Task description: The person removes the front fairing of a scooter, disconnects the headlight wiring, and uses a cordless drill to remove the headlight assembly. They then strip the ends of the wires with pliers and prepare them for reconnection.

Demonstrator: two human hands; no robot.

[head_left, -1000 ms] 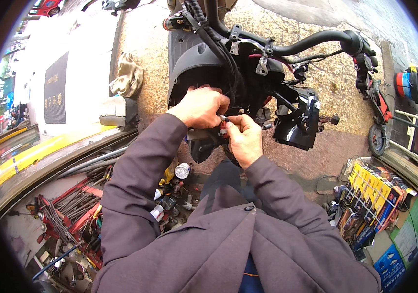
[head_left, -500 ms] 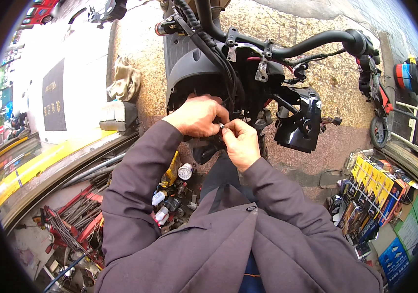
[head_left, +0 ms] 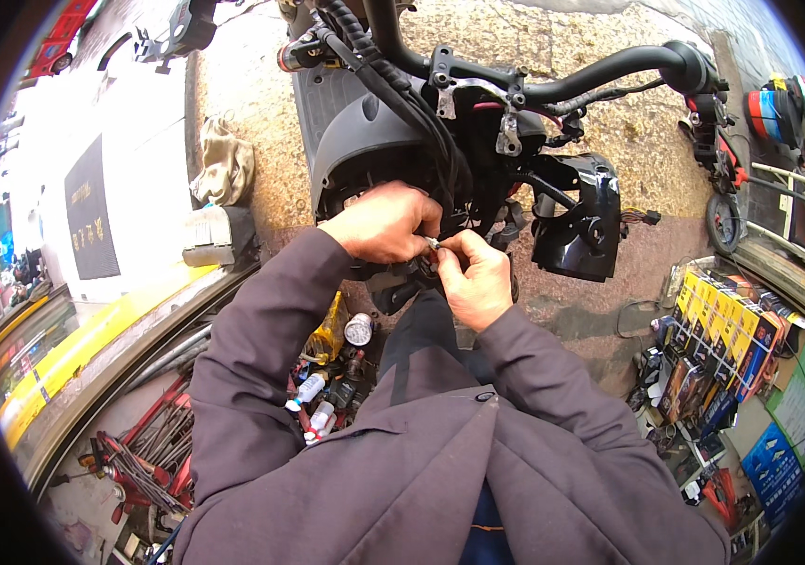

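A black scooter front (head_left: 374, 141) with bare handlebar (head_left: 600, 71) and exposed wire bundle (head_left: 402, 94) stands before me. My left hand (head_left: 384, 224) and my right hand (head_left: 473, 273) meet just below the headstock, fingertips pinching a small white connector (head_left: 433, 244) between them. A loose black fairing panel (head_left: 577, 221) hangs to the right of my right hand. What lies under my left palm is hidden.
Small bottles and cans (head_left: 332, 377) sit by my left knee. A red tool rack (head_left: 139, 452) is at lower left. A rag (head_left: 225, 169) and a grey block (head_left: 214, 235) lie on the pavement. Yellow boxes (head_left: 727, 330) stand at right.
The view has shifted slightly, so the scooter and hands sit a bit lower in the picture. Both hands stay together on the small connector.
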